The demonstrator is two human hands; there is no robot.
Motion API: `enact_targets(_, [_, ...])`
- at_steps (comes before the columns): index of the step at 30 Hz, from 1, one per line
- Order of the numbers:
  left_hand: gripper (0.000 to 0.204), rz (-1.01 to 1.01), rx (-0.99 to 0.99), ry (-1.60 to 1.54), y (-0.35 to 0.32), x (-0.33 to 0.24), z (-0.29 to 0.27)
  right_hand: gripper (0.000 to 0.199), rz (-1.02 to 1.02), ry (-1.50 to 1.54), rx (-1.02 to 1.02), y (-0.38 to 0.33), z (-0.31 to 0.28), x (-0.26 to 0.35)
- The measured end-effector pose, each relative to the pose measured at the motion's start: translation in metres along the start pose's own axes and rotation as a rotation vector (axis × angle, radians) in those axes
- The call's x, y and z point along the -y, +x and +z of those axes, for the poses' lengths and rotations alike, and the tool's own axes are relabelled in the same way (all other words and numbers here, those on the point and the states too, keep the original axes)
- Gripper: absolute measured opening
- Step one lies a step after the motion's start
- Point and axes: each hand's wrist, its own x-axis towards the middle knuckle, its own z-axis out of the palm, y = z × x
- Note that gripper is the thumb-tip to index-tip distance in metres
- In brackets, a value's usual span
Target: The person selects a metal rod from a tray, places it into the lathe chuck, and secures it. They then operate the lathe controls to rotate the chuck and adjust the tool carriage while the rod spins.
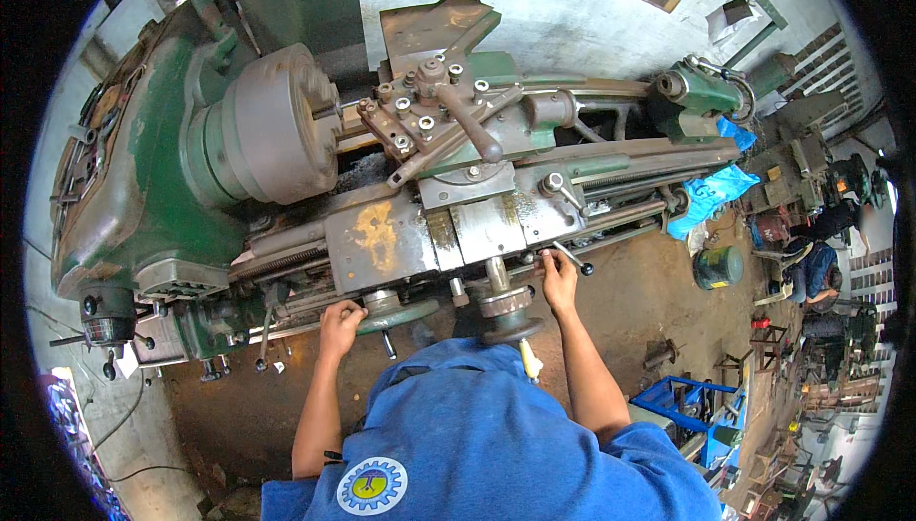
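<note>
A large metalworking lathe (253, 130), green and grey, fills the view before me. My left hand (339, 327) curls its fingers over the left rim of the carriage handwheel (405, 317). My right hand (560, 280) reaches up to the front edge of the carriage (391, 239), fingertips drawn together beside a lever with a black knob (587, 269); what they pinch is too small to make out. Between my hands a shaft with a graduated collar (506, 302) points toward me. Above the carriage sits the tool post (429, 106), with its clamping handle (472, 125).
The big chuck (277, 125) stands left of the tool post, the tailstock (697, 96) at the far right. Blue plastic sheeting (711, 198) hangs off the bed's right end. A green drum (718, 267) and a blue metal frame (687, 406) stand right. Another person (818, 268) is farther off.
</note>
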Motion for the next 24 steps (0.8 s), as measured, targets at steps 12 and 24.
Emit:
enact_targets(12, [0.027, -0.020, 0.042, -0.069, -0.003, 0.000, -0.004, 0.022, -0.004, -0.017, -0.003, 0.013, 0.005, -0.006])
enact_targets(24, [0.030, 0.069, -0.087, 0.000, -0.015, -0.012, -0.006, 0.030, 0.027, 0.082, 0.006, 0.012, 0.009, -0.017])
